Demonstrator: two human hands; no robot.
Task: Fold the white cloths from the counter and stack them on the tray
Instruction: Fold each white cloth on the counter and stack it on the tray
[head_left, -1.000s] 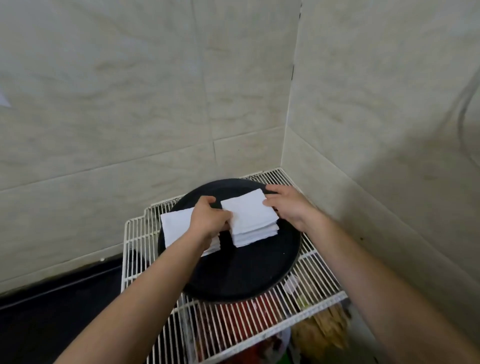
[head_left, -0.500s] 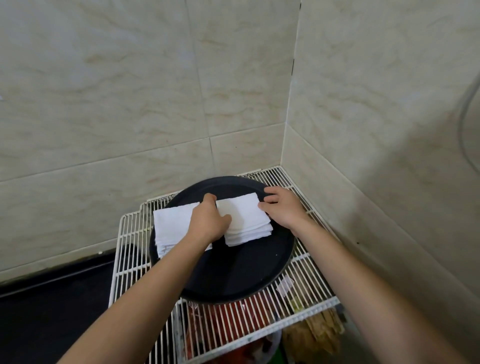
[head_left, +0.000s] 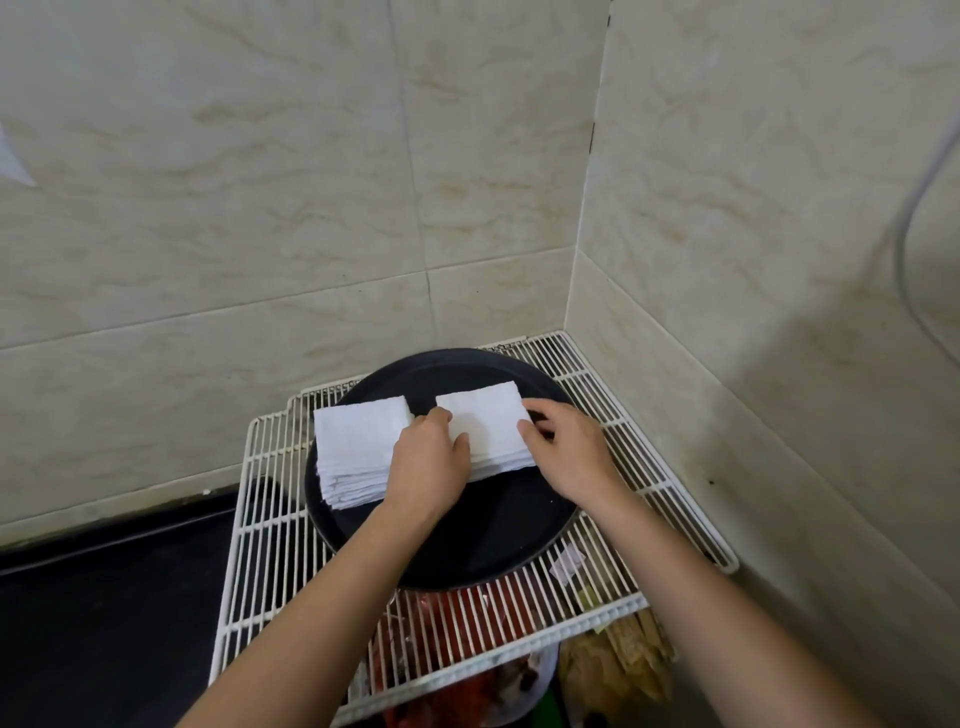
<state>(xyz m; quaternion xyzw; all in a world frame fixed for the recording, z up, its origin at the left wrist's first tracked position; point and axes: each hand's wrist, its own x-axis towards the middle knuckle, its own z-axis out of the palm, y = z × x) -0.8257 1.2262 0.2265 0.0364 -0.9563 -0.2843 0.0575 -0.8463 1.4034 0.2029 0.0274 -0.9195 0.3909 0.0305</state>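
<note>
- Beige marbled tile wall (head_left: 260, 208) behind the grip.
- Matching side wall (head_left: 753, 234) to its right; the two meet in a corner.
- White wire rack (head_left: 270, 525) beneath it.
- Dark counter (head_left: 104, 603) low to its left.
- Pale hose (head_left: 918, 208) on the side wall.
- Red packets (head_left: 457, 616) under the rack.

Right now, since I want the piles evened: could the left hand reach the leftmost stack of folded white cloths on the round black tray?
Probably yes: the left hand, holding the other stack, is beside the leftmost stack, nothing between.
</note>
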